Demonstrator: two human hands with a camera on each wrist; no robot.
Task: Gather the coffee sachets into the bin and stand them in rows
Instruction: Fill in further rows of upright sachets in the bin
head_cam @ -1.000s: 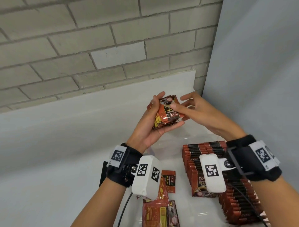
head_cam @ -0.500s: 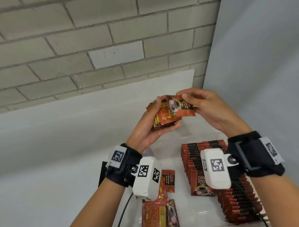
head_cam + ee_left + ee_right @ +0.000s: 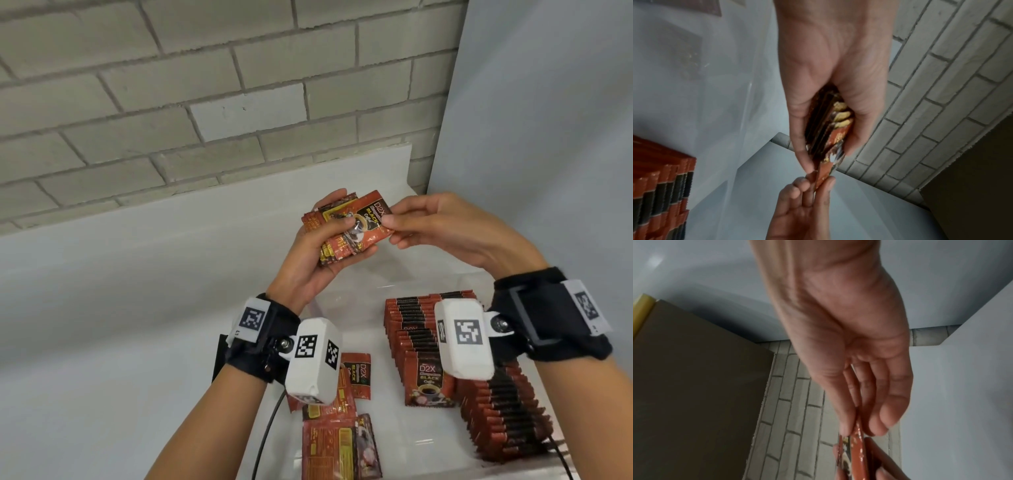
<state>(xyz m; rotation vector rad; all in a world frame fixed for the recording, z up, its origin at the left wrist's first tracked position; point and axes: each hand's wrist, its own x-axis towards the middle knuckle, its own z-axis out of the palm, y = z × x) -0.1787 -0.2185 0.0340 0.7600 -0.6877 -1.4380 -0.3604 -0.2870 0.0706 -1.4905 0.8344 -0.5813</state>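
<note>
Loose sachets — cropped below

We hold a stack of sachets in our left hand, raised above the bin. Our right hand, to its right, pinches the top sachet. Below, rows of sachets stand in the bin's right side; loose sachets lie at its left on the tabletop.

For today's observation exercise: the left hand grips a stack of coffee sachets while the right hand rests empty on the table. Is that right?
Not quite. The left hand does grip the stack of sachets, but the right hand is raised and pinches the top sachet, as the head view shows.
</note>
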